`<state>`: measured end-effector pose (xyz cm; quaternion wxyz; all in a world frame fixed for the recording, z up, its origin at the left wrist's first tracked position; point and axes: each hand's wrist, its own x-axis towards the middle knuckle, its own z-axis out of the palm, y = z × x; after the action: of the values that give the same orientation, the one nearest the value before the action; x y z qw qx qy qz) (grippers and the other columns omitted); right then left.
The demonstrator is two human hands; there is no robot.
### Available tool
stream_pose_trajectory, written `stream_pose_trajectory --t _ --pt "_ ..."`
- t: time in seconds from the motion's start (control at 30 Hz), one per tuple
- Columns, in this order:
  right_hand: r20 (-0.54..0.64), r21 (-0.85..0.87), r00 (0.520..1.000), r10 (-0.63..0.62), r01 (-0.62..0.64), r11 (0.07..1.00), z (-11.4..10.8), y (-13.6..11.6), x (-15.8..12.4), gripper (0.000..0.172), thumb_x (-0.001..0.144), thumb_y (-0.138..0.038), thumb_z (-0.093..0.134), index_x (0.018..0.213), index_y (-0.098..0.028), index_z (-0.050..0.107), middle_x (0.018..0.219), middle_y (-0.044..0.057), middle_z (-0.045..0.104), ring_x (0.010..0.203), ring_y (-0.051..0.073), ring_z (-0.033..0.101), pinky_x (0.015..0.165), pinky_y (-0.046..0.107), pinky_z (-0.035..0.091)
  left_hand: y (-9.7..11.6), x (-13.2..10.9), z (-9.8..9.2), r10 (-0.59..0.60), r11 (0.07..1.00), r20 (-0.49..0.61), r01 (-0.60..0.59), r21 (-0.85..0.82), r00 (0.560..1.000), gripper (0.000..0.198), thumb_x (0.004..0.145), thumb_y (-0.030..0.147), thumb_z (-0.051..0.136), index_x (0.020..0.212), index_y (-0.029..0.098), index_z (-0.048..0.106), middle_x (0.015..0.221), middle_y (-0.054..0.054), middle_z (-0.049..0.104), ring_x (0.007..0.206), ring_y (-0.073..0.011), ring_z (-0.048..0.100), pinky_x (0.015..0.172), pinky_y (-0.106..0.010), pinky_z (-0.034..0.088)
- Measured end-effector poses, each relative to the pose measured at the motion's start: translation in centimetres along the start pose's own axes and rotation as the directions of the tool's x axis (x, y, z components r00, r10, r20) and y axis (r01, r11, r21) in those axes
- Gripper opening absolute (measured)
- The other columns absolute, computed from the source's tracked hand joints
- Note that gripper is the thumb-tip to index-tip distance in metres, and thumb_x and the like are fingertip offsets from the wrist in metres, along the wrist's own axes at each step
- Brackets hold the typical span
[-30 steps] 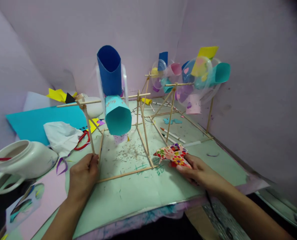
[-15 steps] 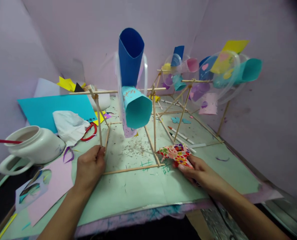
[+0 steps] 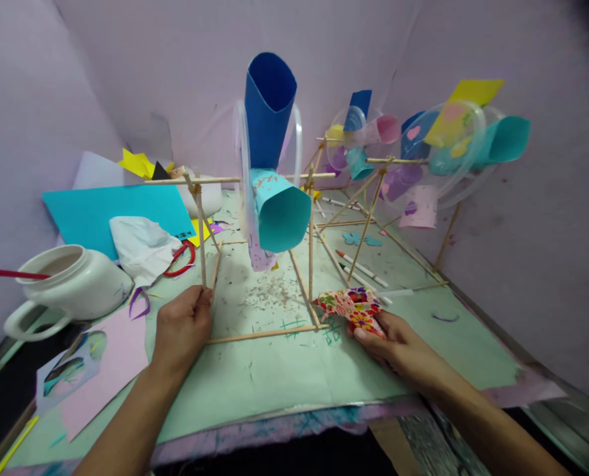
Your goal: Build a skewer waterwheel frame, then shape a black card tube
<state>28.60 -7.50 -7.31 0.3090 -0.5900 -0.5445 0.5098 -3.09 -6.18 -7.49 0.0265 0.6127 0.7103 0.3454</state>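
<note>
Looks like the gluing step. Your left hand [image 3: 182, 324], lower centre-left of frame, is pinched shut on the stick frame [image 3: 264, 336] at its near-left corner. Your right hand [image 3: 398, 344] is wrapped round the flowered glue gun [image 3: 351, 307], tip (nozzle end, I think) at the near-right corner. Both forearms come in low from the btm edge. Joint wants a steady frame w/ the tip held right there.

A pale green table [image 3: 284, 377] carries a white jug [image 3: 73, 284], turquoise paper [image 3: 106, 211], and pens [image 3: 361, 264].
</note>
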Motion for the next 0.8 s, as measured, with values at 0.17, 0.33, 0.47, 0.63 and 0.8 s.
stream_pose_trajectory --t 0.17,0.33,0.47,0.63,0.8 --pt "0.044 0.012 0.999 0.025 -0.026 1.000 0.01 0.28 0.06 0.044 0.070 -0.043 0.062 0.103 -0.015 0.058 0.061 -0.001 0.056 0.056 0.015 0.051 0.048 0.023 0.035 -0.11 -0.07 0.02 -0.001 1.000 -0.004 0.001 -0.009 1.000 0.027 0.078 0.033 0.043 0.055 0.019 0.047 0.047 0.004 0.039 0.046 -0.0101 0.036 0.048 -0.023 0.028" --pt "0.025 0.003 1.000 0.017 -0.017 1.000 0.04 0.40 0.04 0.043 0.071 -0.043 0.062 0.104 -0.015 0.058 0.059 -0.001 0.055 0.056 0.016 0.051 0.048 0.024 0.035 -0.10 -0.08 0.06 0.000 1.000 -0.009 0.000 -0.014 1.000 0.027 0.078 0.033 0.044 0.054 0.020 0.046 0.046 0.004 0.039 0.045 -0.0102 0.036 0.048 -0.023 0.029" --pt "0.020 0.018 1.000 0.010 -0.010 1.000 0.08 0.00 -0.15 0.041 0.069 -0.042 0.062 0.102 -0.017 0.059 0.059 -0.001 0.056 0.057 0.017 0.053 0.049 0.024 0.036 0.10 -0.05 -0.01 -0.020 1.000 0.003 0.020 0.002 1.000 0.027 0.079 0.033 0.044 0.055 0.020 0.048 0.048 0.003 0.043 0.046 -0.0104 0.039 0.049 -0.022 0.030" --pt "-0.021 0.013 0.999 0.030 -0.030 0.999 0.02 0.08 -0.21 0.038 0.069 -0.040 0.062 0.098 -0.017 0.061 0.060 0.000 0.058 0.057 0.017 0.053 0.049 0.025 0.038 0.06 0.03 -0.09 -0.016 1.000 0.006 0.016 0.002 1.000 0.027 0.079 0.033 0.043 0.056 0.019 0.049 0.047 0.003 0.044 0.047 -0.0105 0.040 0.048 -0.022 0.031" --pt "-0.048 -0.004 0.998 0.046 -0.046 0.999 -0.06 0.27 0.04 0.038 0.068 -0.041 0.062 0.097 -0.016 0.061 0.055 -0.001 0.055 0.050 0.014 0.049 0.044 0.023 0.035 -0.05 0.09 -0.06 -0.003 1.000 -0.008 0.003 0.014 1.000 0.026 0.078 0.032 0.045 0.056 0.019 0.050 0.048 0.003 0.046 0.046 -0.0102 0.040 0.049 -0.022 0.031"
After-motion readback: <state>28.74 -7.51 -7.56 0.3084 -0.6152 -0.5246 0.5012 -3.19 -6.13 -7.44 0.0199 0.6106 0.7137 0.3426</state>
